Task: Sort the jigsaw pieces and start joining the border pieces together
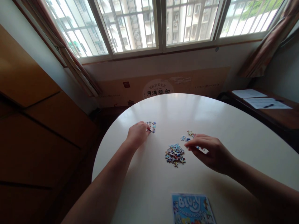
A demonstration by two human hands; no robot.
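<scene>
On the left part of the white round table [149,174], my left hand [138,133] is down beside a small group of puzzle pieces [153,126] laid out in rows. Its fingers are bent together at the edge of that group, and what they hold is too small to make out. My right hand [207,149] hovers over scattered puzzle pieces [191,133], thumb and index finger nearly meeting; whether a piece is between them cannot be made out. A heaped pile of puzzle pieces [174,154] lies between my hands, nearer to the right one.
A blue Bluey picture card or box [193,209] lies at the near side of the table. Papers [268,103] with dark pens rest on a brown desk at the right. A cardboard box [182,81] stands beyond the table, under the window. Wooden cabinets [42,130] are at the left.
</scene>
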